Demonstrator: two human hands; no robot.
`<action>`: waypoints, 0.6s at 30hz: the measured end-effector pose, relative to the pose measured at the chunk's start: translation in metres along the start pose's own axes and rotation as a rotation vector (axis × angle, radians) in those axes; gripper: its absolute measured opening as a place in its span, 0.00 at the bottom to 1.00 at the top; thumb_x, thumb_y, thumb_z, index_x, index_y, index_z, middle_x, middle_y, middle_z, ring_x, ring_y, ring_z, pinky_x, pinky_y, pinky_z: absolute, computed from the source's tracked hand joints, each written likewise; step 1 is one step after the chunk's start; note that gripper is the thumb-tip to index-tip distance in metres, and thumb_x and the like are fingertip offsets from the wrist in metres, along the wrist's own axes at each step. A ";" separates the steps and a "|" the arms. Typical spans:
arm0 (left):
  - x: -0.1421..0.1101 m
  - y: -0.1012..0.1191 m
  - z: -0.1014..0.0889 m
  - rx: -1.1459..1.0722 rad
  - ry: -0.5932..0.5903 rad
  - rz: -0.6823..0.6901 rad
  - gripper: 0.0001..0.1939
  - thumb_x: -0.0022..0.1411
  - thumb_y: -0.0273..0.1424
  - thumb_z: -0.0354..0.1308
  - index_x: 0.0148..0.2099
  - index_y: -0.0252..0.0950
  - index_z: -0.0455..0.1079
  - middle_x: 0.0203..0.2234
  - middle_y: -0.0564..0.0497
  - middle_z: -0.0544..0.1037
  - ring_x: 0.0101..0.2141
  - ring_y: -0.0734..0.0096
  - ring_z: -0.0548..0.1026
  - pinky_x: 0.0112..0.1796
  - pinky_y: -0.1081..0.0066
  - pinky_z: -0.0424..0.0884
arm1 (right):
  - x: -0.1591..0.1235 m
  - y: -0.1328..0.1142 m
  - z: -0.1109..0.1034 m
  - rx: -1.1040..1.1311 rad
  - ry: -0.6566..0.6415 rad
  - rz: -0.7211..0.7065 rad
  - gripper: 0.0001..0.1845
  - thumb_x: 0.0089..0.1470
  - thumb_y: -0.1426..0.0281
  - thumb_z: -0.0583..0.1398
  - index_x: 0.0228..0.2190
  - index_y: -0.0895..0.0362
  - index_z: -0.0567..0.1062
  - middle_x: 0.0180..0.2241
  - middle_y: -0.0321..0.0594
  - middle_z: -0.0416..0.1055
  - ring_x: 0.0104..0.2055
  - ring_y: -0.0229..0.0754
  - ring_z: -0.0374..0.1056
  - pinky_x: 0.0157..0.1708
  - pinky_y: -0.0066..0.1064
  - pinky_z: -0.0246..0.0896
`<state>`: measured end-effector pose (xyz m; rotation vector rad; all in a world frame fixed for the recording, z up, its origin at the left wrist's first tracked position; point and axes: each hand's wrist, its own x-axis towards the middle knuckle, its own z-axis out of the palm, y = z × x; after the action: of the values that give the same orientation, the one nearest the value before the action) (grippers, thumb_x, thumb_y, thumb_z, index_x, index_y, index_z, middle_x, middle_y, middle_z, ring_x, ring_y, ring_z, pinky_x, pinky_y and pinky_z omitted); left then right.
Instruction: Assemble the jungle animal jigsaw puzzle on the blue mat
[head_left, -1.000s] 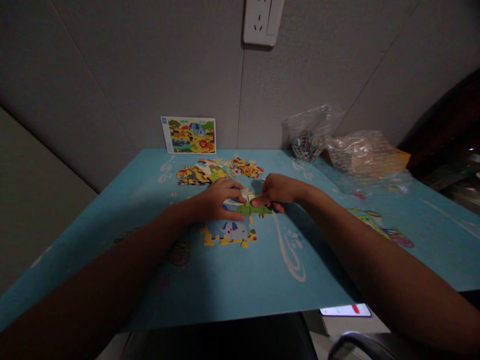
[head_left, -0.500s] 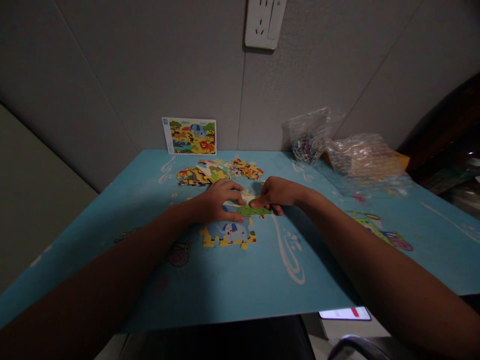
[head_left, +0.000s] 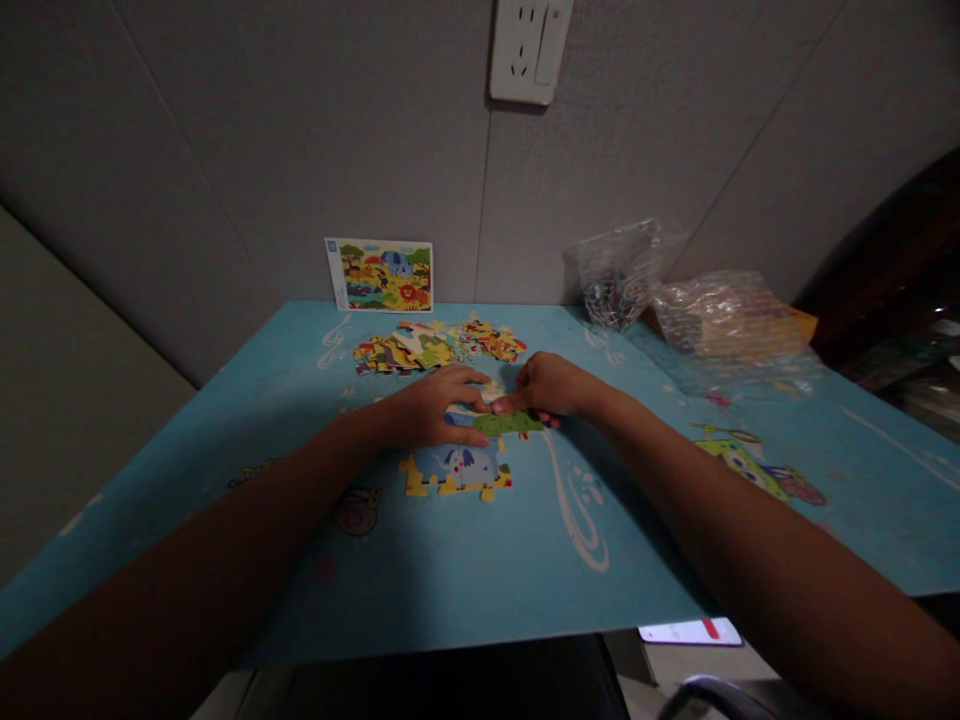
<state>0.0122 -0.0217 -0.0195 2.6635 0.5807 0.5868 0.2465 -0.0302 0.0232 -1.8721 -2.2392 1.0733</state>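
Observation:
On the blue table [head_left: 465, 560] lies a partly joined jigsaw with a blue elephant [head_left: 459, 468]. My left hand [head_left: 433, 405] rests on its upper part, fingers curved and pressing down on the pieces. My right hand [head_left: 551, 385] meets it from the right, fingertips pinched on a green puzzle piece [head_left: 510, 424] at the jigsaw's top right edge. A pile of loose puzzle pieces [head_left: 435, 345] lies just beyond both hands.
A picture card of the finished puzzle [head_left: 380, 274] leans on the grey wall at the back. Two crumpled plastic bags [head_left: 675, 295] sit at the back right. A wall socket [head_left: 529, 45] is above. A phone [head_left: 688, 632] shows below the table's front edge.
Both hands stay on the same spot of the jigsaw. My right fingertips have shifted slightly left along the green piece, closer to my left fingers.

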 end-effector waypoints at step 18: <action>-0.001 -0.003 0.001 0.023 0.091 0.000 0.12 0.64 0.38 0.62 0.45 0.35 0.77 0.52 0.39 0.79 0.53 0.58 0.76 0.56 0.57 0.70 | 0.046 0.021 0.004 -0.182 0.726 -0.080 0.24 0.53 0.59 0.64 0.47 0.62 0.80 0.45 0.54 0.79 0.46 0.53 0.73 0.50 0.40 0.64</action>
<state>0.0110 -0.0192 -0.0218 2.6698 0.6159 0.7091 0.2501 0.0097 -0.0086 -1.8035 -1.9762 0.1184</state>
